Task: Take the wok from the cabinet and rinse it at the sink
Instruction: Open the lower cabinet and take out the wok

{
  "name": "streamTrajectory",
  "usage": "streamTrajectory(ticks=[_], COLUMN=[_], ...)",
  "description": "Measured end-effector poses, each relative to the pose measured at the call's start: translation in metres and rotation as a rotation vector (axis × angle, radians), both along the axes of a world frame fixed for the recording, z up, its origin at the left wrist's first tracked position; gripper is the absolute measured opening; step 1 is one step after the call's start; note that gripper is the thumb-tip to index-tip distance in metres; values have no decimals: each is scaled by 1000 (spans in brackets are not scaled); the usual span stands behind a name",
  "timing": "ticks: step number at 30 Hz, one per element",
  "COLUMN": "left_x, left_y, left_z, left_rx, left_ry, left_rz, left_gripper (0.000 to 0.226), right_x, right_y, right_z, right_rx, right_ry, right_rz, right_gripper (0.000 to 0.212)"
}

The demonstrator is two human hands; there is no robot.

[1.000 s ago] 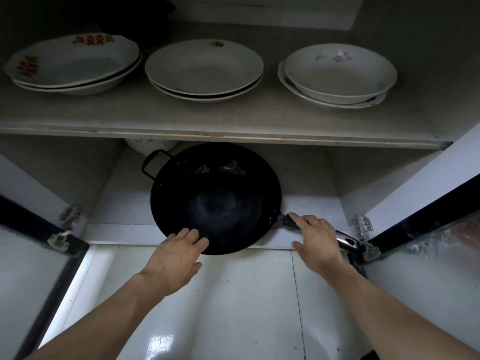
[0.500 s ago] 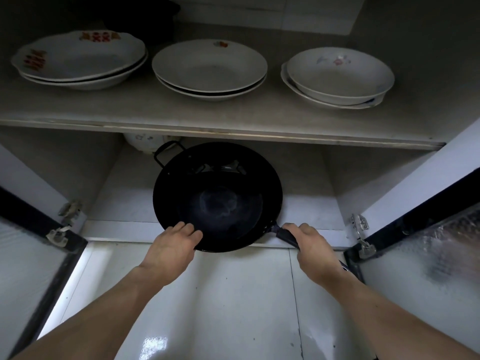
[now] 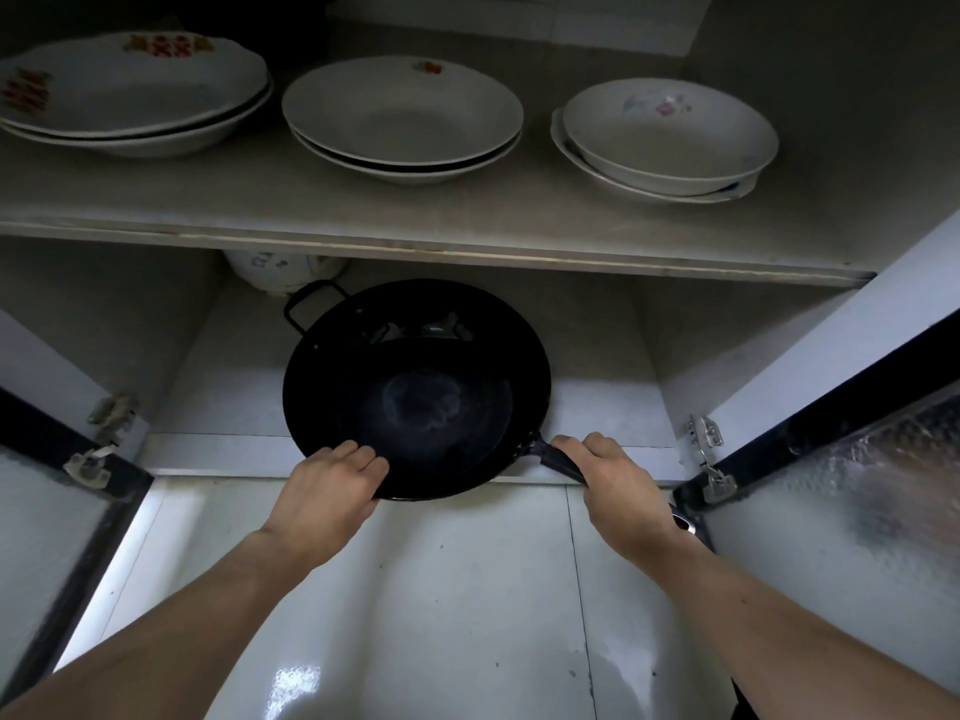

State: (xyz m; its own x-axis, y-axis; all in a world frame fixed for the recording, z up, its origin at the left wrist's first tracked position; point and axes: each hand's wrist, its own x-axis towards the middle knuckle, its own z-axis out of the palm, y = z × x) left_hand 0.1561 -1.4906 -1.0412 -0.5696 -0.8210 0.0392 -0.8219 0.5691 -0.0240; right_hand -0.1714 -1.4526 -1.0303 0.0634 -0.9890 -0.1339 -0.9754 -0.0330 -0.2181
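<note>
**Wok at the cabinet lip, both hands on it**

Low kitchen cabinet (image 3: 467, 252), both doors swung open, white glossy floor tiles in front. The wok (image 3: 415, 392) sits on the bottom shelf, its near edge hanging over the front lip. Black, wide, shallow, with a dull whitish ring in the bowl. Looks like stiff metal and probably heavy for 1 hand; the dark surface may be slick. Right hand (image 3: 621, 491) is wrapped round the long handle (image 3: 558, 459), fingers curled over it. Left hand (image 3: 330, 491) is clamped on the near rim, fingers over the edge into the bowl. A 2-point hold, handle plus rim, looks right to keep it level. There is also a small loop handle (image 3: 311, 304) on the far left side.

Behind it sits a white pot (image 3: 275, 270), partly hidden. The upper shelf holds 3 stacks of white dishes (image 3: 400, 116), breakable. Likely snags: the shelf edge just above, and the right door (image 3: 831, 491) close to the handle end. No sink in view.
</note>
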Motion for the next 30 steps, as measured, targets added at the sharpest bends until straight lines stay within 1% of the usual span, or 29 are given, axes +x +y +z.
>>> streamTrajectory(ticks=[3,6,10,14,16,19,22,24,25,27,30], left_x=[4,6,8,10,14,20,20,18,17,17,20], left_y=[-1,0,9,31,45,60,70,84,92,112,135], left_z=[1,-4,-7,14,30,56,93,119,134,164,212], left_rx=[-69,-108,-88,-53,-17,0,51,45,40,54,72], left_ry=[49,48,5,44,52,2,4,6,11,27,39], left_rz=[1,-27,-47,5,3,-117,-142,-159,-170,-168,-127], left_gripper=[36,32,38,31,26,19,17,4,5,17,20], right_x=[-1,-3,-1,5,7,5,3,2,1,-1,-1], right_y=[1,1,5,26,40,59,74,83,88,95,101], right_z=[-3,-4,5,27,44,77,114,145,160,194,251], right_rx=[-14,-19,-2,69,114,220,282,316,327,351,381], right_ry=[9,38,54,36,36,42,51,57,64,81,73], right_rz=[32,58,70,54,46,70,89,97,103,117,145], right_gripper=[82,83,85,84,84,88,89,87,86,86,89])
